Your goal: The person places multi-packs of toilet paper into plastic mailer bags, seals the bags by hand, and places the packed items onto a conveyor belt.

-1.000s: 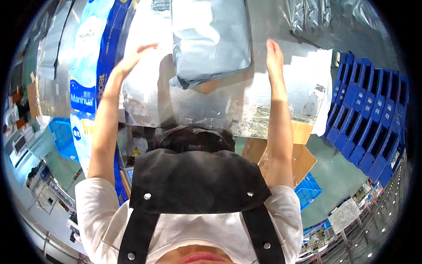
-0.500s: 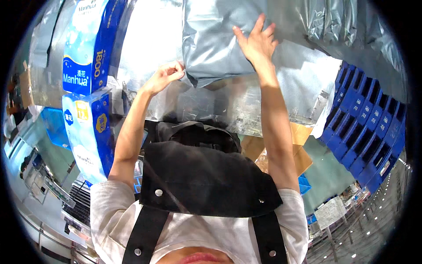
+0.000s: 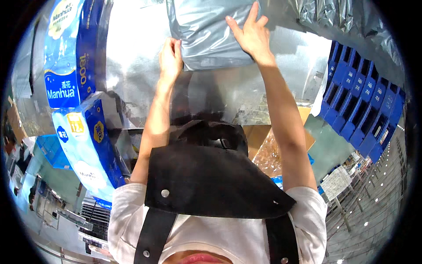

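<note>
A grey plastic mailing bag lies on the shiny metal tabletop, its near edge toward me and its far end cut off by the top of the view. My left hand is at the bag's left edge, fingertips and thumb pinched together there on the plastic. Spread over the bag's right side is my right hand, with fingers stretched out and pressing on the surface. Creases run across the plastic between the two hands.
Blue-and-white tissue packs stand along the table's left side. More grey bags hang in folds at the far right. Stacked blue boxes stand right of the table. An open cardboard box sits below the near edge.
My left hand has moved up along the bag's left edge, its fingers now pointing away from me. The bag's near edge lies straighter. My right hand stays spread on the plastic.
</note>
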